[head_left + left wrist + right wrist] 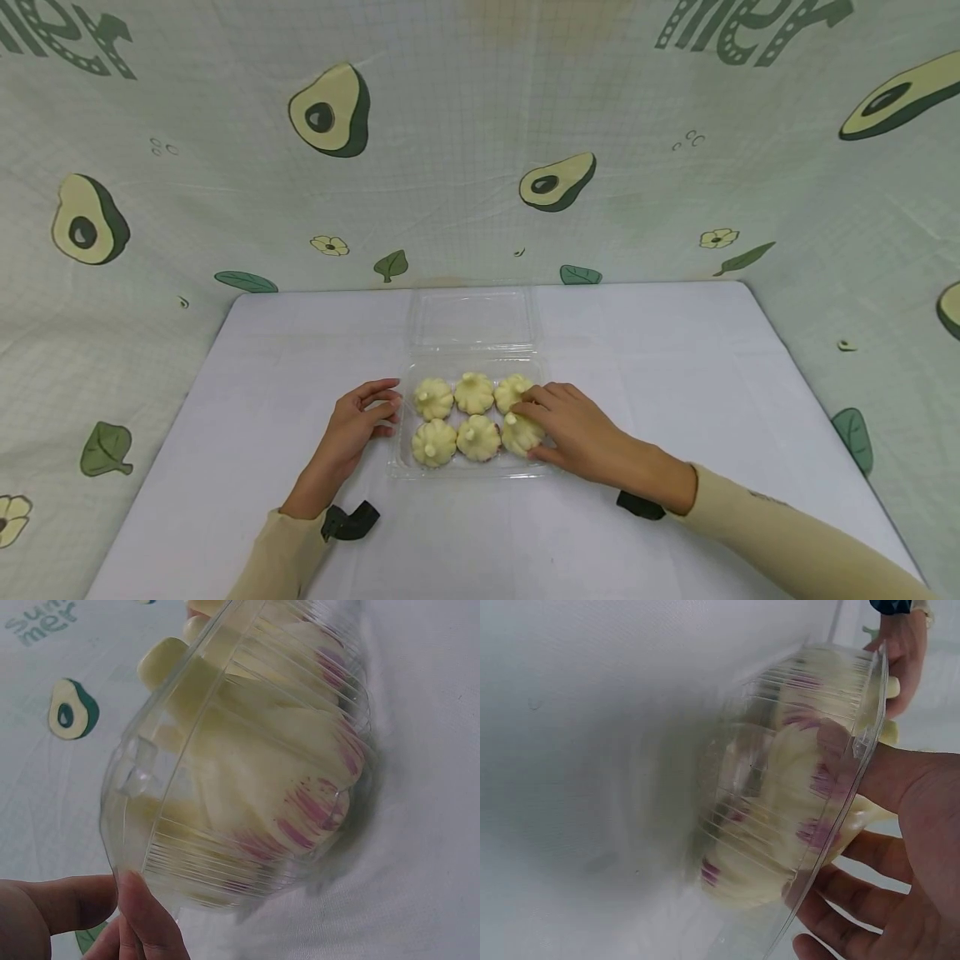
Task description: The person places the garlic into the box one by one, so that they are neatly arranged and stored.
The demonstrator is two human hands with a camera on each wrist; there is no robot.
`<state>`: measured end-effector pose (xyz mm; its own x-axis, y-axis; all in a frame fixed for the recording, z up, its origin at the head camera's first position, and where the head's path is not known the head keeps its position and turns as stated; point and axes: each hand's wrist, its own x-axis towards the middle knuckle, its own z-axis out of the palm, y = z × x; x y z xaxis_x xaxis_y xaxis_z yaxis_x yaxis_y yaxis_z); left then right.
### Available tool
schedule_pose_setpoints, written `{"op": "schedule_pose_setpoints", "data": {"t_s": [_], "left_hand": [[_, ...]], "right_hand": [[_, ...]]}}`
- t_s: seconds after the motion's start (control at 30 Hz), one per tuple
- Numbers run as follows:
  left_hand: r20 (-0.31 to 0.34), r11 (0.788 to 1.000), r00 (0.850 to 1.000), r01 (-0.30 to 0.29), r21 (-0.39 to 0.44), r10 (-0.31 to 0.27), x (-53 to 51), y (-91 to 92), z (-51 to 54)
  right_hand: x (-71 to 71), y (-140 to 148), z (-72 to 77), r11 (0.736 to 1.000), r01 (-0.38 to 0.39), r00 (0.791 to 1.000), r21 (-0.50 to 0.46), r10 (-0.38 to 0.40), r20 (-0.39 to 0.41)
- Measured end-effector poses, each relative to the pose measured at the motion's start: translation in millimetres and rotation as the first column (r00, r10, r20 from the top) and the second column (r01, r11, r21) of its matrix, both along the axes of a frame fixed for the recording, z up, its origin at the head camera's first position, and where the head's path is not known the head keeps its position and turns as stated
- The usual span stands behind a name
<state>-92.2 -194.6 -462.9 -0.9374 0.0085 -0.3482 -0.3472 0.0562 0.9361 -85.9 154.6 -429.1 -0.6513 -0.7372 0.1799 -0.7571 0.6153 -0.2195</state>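
Observation:
Several pale garlic-shaped pieces (477,437) stand in two rows inside a clear plastic container (402,468), their stems up. Purple streaks mark the sides of the pieces (270,772) in the left wrist view. My left hand (352,432) is at the container's left side, thumb and finger pinching its rim (124,855). From the right, my right hand (581,435) reaches over the rim and grips the front right piece (520,435). In the right wrist view, the thumb of my right hand (930,855) is inside the container wall against that piece.
The container's clear lid (472,321) lies folded back behind it, towards the table's far edge. White cloth covers the table (652,358). Behind and at both sides hangs a pale cloth with avocado prints (450,108).

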Motion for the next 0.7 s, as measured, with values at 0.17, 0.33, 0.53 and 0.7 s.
{"op": "schedule_pose_setpoints", "data": {"t_s": [0.17,0.33,0.53,0.7], "left_hand": [[0.001,1.0,1.0,-0.004,-0.001,0.004,-0.2,0.4,-0.4],[0.002,1.0,1.0,-0.006,-0.004,0.006,-0.4,0.6,-0.9],[0.001,1.0,1.0,-0.01,-0.007,0.01,-0.3,0.8,-1.0],[0.008,1.0,1.0,-0.014,-0.009,0.014,-0.3,0.9,-1.0]], "right_hand": [[-1.9,-3.1,-2.1,1.0,0.007,1.0,0.029,-0.008,0.008],[-2.9,-5.7,-2.6,0.998,0.007,1.0,0.055,-0.008,0.005],[-4.1,-10.3,-1.3,0.997,0.017,1.0,0.078,-0.018,0.015],[-4.7,-13.8,-1.3,0.994,0.018,1.0,0.105,-0.02,0.021]]}}
